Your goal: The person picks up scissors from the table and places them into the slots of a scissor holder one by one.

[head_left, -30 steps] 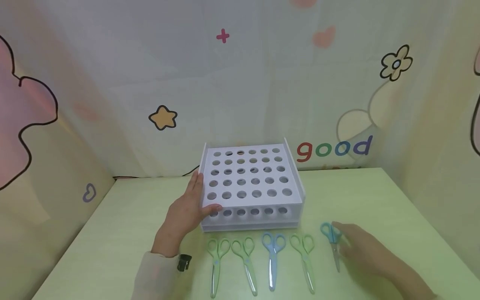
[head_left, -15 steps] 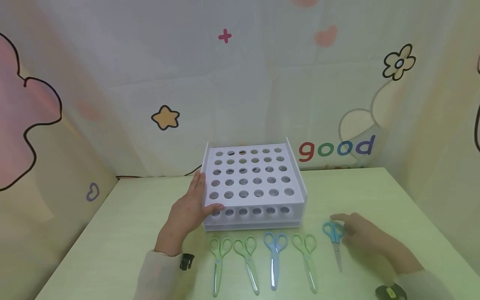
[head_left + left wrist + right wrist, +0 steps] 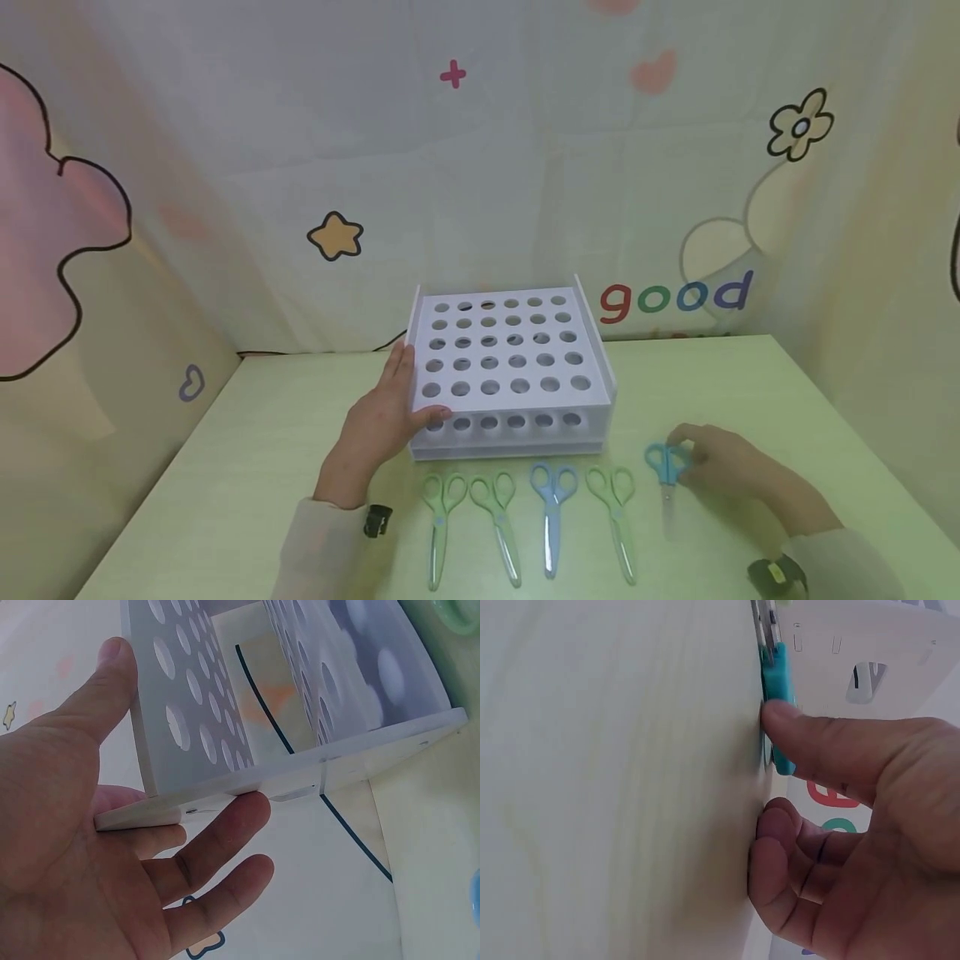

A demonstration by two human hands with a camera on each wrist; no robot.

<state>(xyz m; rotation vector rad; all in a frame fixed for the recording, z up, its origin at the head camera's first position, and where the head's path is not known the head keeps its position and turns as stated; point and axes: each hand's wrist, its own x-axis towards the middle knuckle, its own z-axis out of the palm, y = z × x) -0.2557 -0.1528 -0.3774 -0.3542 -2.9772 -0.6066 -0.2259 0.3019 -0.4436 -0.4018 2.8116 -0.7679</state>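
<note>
A white rack (image 3: 517, 354) with rows of round holes stands at the back of the table. My left hand (image 3: 378, 425) holds its left side panel, thumb at the front edge and fingers along the outside, as the left wrist view (image 3: 112, 840) also shows. To the right of the rack, my right hand (image 3: 723, 462) grips the teal handles of a small pair of scissors (image 3: 657, 457). In the right wrist view the thumb (image 3: 787, 720) presses on the teal handle (image 3: 778, 675), while the other fingers are curled close to the tabletop. The scissors' blades look blurred in the head view.
In front of the rack lie two green scissors (image 3: 438, 521) (image 3: 500, 525), one blue pair (image 3: 552, 517) and another green pair (image 3: 618, 517), all with handles toward the rack. A printed curtain (image 3: 525, 167) hangs behind the pale table (image 3: 247, 467).
My right hand's index finger, stretched past the handles half a second ago, has bent onto them. The teal scissors' blades have swung slightly left. My left hand stays on the rack.
</note>
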